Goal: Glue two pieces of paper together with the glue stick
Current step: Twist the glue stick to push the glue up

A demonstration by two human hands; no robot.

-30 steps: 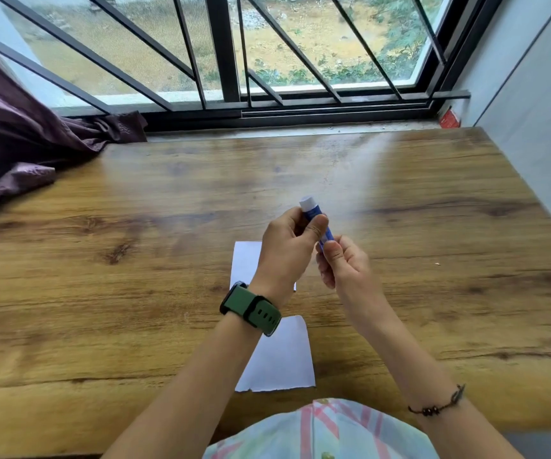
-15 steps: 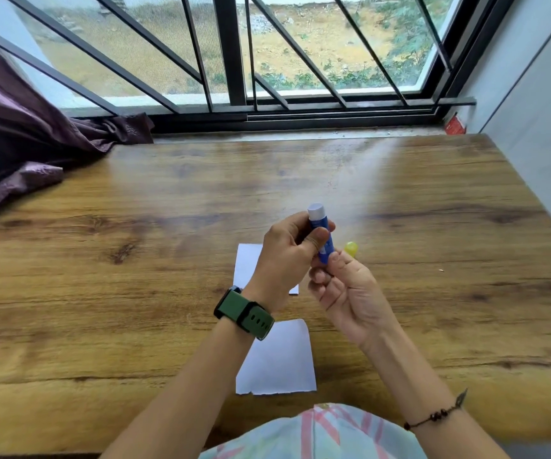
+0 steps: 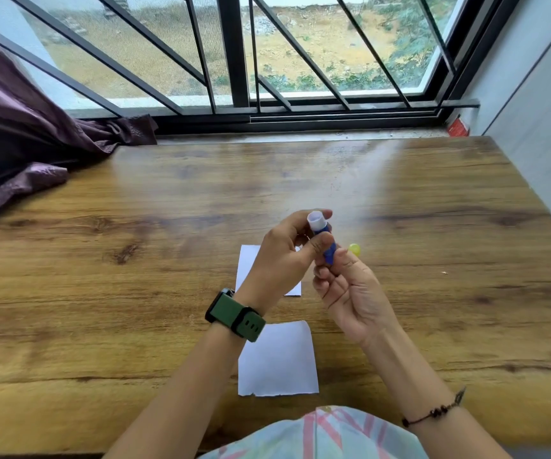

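Above the two paper pieces [image 3: 277, 357], the left hand [image 3: 284, 256] is pinching the light, rigid glue stick [image 3: 322, 235] mid-barrel, the right hand's [image 3: 350, 289] fingertips gripping its base; the smooth plastic probably wants firm hold.

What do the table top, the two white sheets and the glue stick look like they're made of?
Table: wood or wood-look laminate; grain, knots, soft sheen.
Far sheet and near sheet: thin matte paper; the near one's front edge is ragged.
Glue stick: probably smooth plastic, blue barrel, pale end, gripped by the left hand.
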